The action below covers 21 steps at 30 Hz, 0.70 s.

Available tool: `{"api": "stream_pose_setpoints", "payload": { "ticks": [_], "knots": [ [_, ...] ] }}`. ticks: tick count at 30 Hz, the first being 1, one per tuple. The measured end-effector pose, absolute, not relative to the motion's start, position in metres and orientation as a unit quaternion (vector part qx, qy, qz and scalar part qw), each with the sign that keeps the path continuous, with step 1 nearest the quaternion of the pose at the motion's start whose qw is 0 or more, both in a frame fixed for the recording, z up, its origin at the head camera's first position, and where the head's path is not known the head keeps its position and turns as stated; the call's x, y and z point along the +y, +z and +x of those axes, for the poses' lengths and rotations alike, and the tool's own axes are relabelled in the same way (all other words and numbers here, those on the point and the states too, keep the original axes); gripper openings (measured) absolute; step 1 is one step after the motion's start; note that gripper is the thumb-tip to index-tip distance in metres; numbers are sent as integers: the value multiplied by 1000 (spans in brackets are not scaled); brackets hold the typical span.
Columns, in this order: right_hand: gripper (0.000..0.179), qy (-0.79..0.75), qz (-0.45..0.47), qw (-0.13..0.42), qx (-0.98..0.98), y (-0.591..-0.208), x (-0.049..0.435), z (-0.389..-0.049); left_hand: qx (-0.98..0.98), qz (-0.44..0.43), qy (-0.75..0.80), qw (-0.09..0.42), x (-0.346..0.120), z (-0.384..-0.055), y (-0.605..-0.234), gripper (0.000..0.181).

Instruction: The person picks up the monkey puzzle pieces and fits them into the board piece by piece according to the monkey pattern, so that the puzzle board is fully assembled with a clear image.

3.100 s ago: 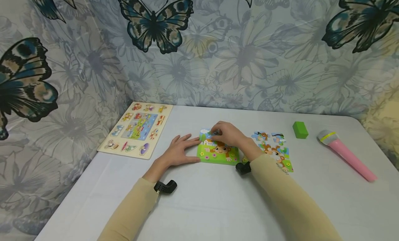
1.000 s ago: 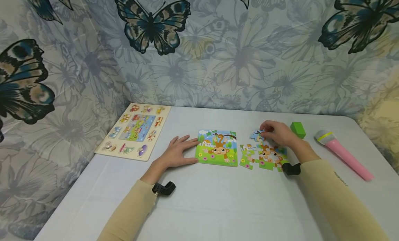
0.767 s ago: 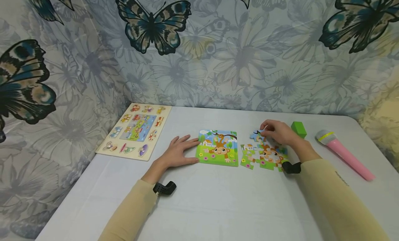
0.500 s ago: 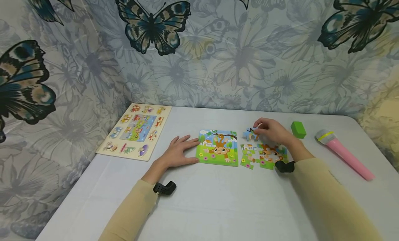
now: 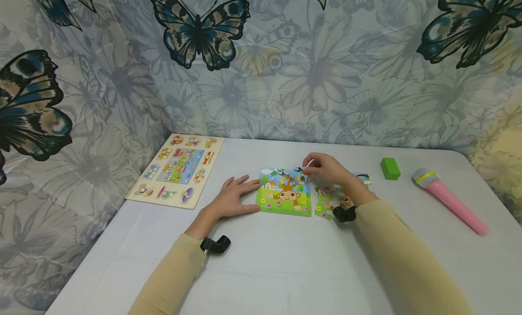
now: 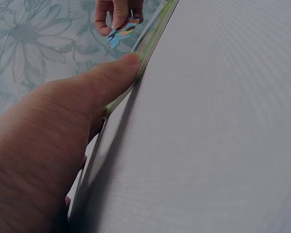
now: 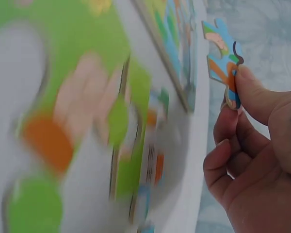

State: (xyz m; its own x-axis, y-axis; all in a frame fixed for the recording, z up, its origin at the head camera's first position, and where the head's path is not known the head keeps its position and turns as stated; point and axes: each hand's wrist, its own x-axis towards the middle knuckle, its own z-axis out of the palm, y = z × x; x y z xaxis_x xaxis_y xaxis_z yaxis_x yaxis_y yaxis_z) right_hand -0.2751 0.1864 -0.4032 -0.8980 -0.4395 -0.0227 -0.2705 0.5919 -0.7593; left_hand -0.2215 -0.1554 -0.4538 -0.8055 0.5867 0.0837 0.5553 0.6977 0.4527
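Observation:
My right hand [image 5: 328, 169] pinches a blue jigsaw piece [image 7: 222, 56] with orange and dark markings between thumb and forefinger. It holds the piece over the top right corner of a square monkey picture board [image 5: 285, 206]. Fingers spread, my left hand [image 5: 233, 199] touches the left edge of that board; in the left wrist view its thumb [image 6: 132, 58] presses along the edge. Several loose jigsaw pieces [image 5: 324, 208] lie right of the board, partly hidden under the right wrist and sleeve.
A wooden puzzle board [image 5: 195, 188] with small pictures lies at the back left. A green block [image 5: 390, 169] and a pink toy microphone [image 5: 458, 208] rest on the right of the white table [image 5: 261, 269]. A butterfly-patterned cloth [image 5: 318, 79] stands behind.
My right hand went from the board to the loose pieces, picked up the blue jigsaw piece and carried it left to the board's top right corner. The left hand has stayed put.

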Motion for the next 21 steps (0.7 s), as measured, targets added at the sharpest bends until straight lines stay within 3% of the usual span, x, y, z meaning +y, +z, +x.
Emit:
{"api": "stream_pose_setpoints", "payload": {
  "ticks": [21],
  "knots": [
    [13,-347,-162,121,916,-410,139,-281,922,307,235,35,-154,-219,-451,73]
  ]
}}
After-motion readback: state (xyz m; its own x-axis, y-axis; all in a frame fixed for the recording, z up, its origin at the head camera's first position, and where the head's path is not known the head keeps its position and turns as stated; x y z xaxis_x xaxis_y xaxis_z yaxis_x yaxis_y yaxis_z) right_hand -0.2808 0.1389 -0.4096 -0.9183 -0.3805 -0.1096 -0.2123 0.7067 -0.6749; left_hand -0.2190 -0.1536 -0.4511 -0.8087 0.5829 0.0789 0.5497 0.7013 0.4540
